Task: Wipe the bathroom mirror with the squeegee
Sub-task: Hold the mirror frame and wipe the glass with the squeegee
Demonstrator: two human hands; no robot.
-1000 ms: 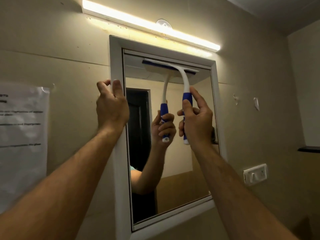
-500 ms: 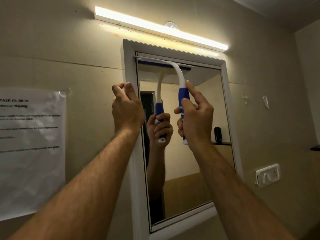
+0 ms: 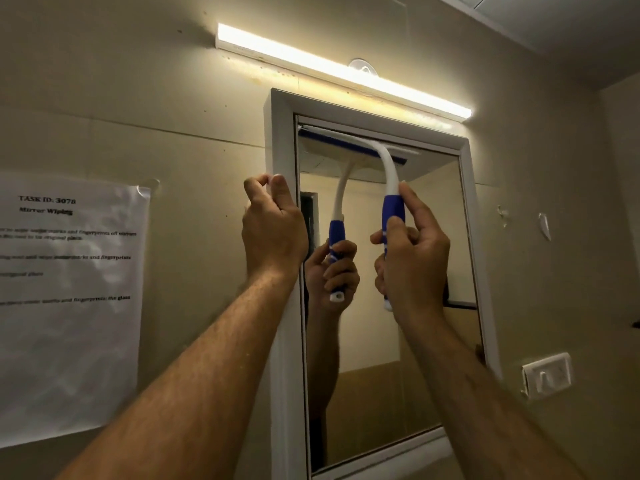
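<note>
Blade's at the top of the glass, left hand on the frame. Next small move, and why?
Probably draw the squeegee straight down. Its blade lies across the top of the mirror, toward the left edge, with unwiped glass below. The right hand holds the handle; the left hand grips the frame, steadying it.

you're standing in a bathroom, close up to a wall-hung mirror [image 3: 388, 306] in a white frame. just above the mirror a lit tube light [image 3: 343, 72] runs along the beige wall. to the right of the mirror, low down, sits a white switch plate [image 3: 547, 375]. to the left of the mirror a printed sheet [image 3: 69, 306] is taped to the wall, headed "mirror wiping". in the mirror's glass you can see a dark doorway and a small shelf reflected.
</note>
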